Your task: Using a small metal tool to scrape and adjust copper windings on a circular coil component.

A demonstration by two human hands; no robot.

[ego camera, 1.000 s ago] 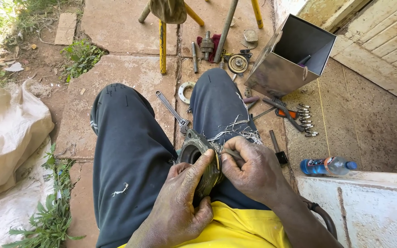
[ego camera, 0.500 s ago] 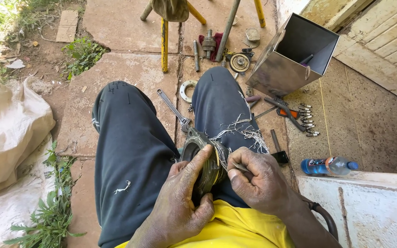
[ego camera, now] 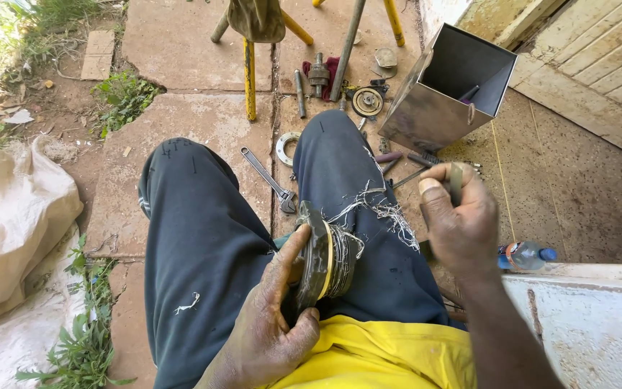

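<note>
My right hand (ego camera: 458, 220) has lifted off the round dark metal disc with frayed threads (ego camera: 325, 259), fingers pinching a thin dark strip (ego camera: 456, 184); my left hand (ego camera: 271, 328) clasps the disc.

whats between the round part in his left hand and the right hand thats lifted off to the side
In the head view, frayed pale threads trail over the dark trouser leg between the round metal part and the raised right hand; nothing else lies there.
</note>
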